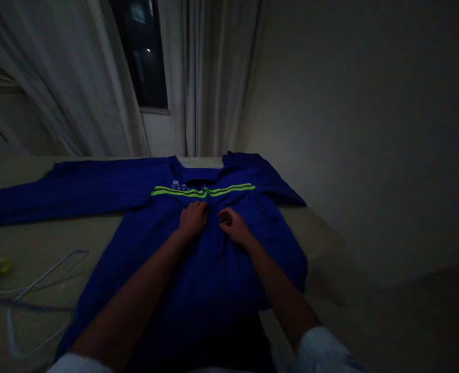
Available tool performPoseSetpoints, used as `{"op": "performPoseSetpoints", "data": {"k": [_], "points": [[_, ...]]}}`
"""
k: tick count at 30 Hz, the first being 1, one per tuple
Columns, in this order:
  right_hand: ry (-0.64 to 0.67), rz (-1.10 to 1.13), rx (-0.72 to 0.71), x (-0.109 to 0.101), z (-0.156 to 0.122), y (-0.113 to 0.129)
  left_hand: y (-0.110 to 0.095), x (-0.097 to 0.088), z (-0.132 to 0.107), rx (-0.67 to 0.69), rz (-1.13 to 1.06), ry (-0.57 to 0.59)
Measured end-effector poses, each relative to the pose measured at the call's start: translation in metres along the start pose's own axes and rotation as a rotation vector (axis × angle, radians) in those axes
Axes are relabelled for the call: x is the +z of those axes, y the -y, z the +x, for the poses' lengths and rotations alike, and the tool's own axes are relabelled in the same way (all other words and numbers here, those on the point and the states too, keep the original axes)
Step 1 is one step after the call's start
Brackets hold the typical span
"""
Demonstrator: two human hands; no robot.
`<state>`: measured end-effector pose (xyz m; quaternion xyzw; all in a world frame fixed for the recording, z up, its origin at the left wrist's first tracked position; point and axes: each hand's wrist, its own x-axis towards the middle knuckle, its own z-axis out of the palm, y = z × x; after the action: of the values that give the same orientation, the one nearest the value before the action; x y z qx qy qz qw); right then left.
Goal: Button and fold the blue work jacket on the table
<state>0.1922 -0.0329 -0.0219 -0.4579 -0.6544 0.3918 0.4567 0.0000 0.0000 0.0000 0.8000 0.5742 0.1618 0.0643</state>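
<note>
A blue work jacket point(167, 280) with yellow-green reflective stripes point(202, 191) across the chest lies face up on a pale table point(39, 243). Its left sleeve stretches out toward the far left. Both my hands rest on the jacket's front just below the stripes, close together at the centre seam. My left hand point(193, 218) has its fingers curled and pinched on the fabric. My right hand point(231, 224) is likewise closed on the cloth beside it. What exactly lies under the fingers is too dark to see.
White clothes hangers point(39, 285) lie on the table at the left, with a small yellowish thing point(2, 267) near the left edge. Curtains point(210, 77) and a dark window point(142, 52) stand behind. The table's right edge drops off by a bare wall point(369, 129).
</note>
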Motion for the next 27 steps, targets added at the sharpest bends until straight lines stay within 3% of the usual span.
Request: {"op": "performPoseSetpoints", "data": {"k": [4, 6, 8, 12, 16, 22, 27], "points": [[0.011, 0.074, 0.023, -0.002, 0.005, 0.002, 0.025, 0.005, -0.023, 0.223, -0.189, -0.04], [0.013, 0.094, 0.015, -0.002, 0.006, 0.003, 0.028, -0.004, -0.03, 0.297, -0.24, -0.077], [0.02, 0.056, -0.022, -0.002, 0.004, 0.006, 0.024, -0.015, -0.033, 0.328, -0.218, -0.037], [0.123, -0.232, -0.116, -0.002, -0.006, 0.015, 0.014, -0.028, -0.035, 0.322, -0.122, 0.143], [0.184, -0.413, -0.137, -0.004, -0.01, 0.018, 0.016, -0.024, -0.035, 0.343, -0.199, 0.206], [0.111, -0.424, -0.168, -0.003, -0.007, 0.012, 0.011, -0.021, -0.036, 0.243, -0.267, 0.233], [0.073, -0.309, -0.12, -0.004, -0.005, 0.012, 0.007, -0.024, -0.038, 0.279, -0.329, 0.162]]}}
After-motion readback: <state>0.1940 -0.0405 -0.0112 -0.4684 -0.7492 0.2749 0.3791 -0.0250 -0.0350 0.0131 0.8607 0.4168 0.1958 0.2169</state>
